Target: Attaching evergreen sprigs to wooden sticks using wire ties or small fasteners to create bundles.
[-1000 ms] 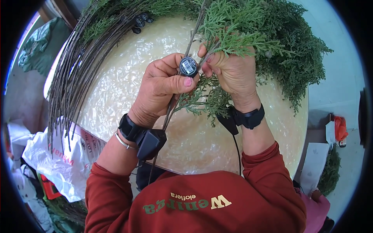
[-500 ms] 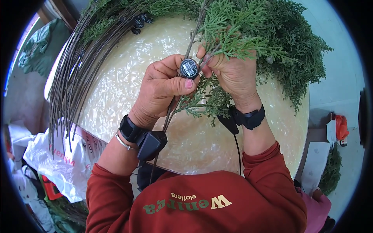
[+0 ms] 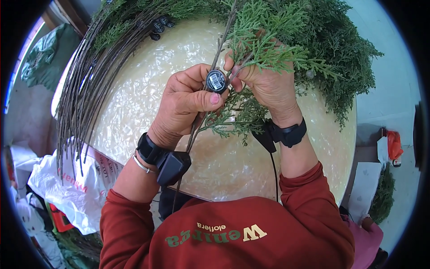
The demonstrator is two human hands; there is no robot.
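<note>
Thin woody stems of a conifer branch [image 3: 191, 138] are gripped in my left hand [image 3: 179, 101], over the middle of the table. Under its thumb sits a round black tag [image 3: 216, 81] with a white barcode sticker, lying against the stems. Close on the right, my right hand [image 3: 274, 92] is closed, pinching a side twig of the branch just beside the tag. Green sprigs [image 3: 268, 51] cover part of its fingers, so the exact pinch is hidden. More foliage [image 3: 244, 112] hangs below between the two hands.
The round table [image 3: 134, 103] has a pearly top. A bundle of long bare stems [image 3: 85, 103] lies along its left side, with several black round tags [image 3: 156, 28] nearby. Piled greenery [image 3: 345, 58] covers the far right. A white plastic bag [image 3: 67, 188] is at lower left; a person's pink sleeve [image 3: 367, 237] shows lower right.
Both hands keep their hold on the branch. The tag and left thumb have shifted very slightly left, and the right fingers have moved a little with the twig.
</note>
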